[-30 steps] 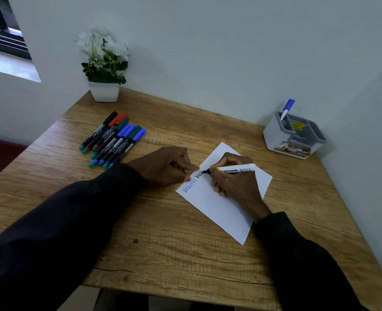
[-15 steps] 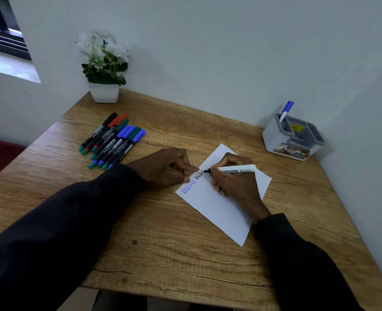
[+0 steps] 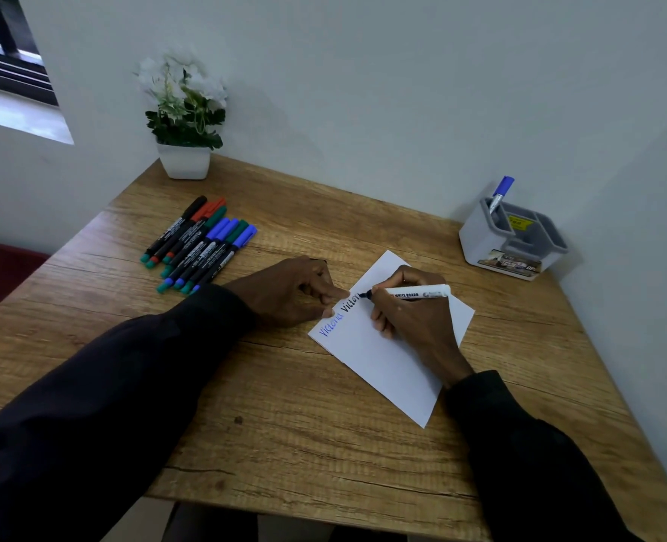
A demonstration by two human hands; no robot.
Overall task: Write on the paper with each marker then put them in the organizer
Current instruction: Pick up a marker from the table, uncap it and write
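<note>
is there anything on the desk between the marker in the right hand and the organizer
Nothing visible. The white marker in the right hand sits over the paper, and only bare desk lies between it and the grey organizer at the far right corner.

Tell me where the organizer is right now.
In the head view, the grey organizer sits at the desk's far right corner by the wall, beyond the paper, with one blue-capped marker standing in it.

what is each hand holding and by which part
The right hand holds a white marker near its tip end, nib on the paper. The left hand grips nothing; its fingers press the paper's edge.
</note>
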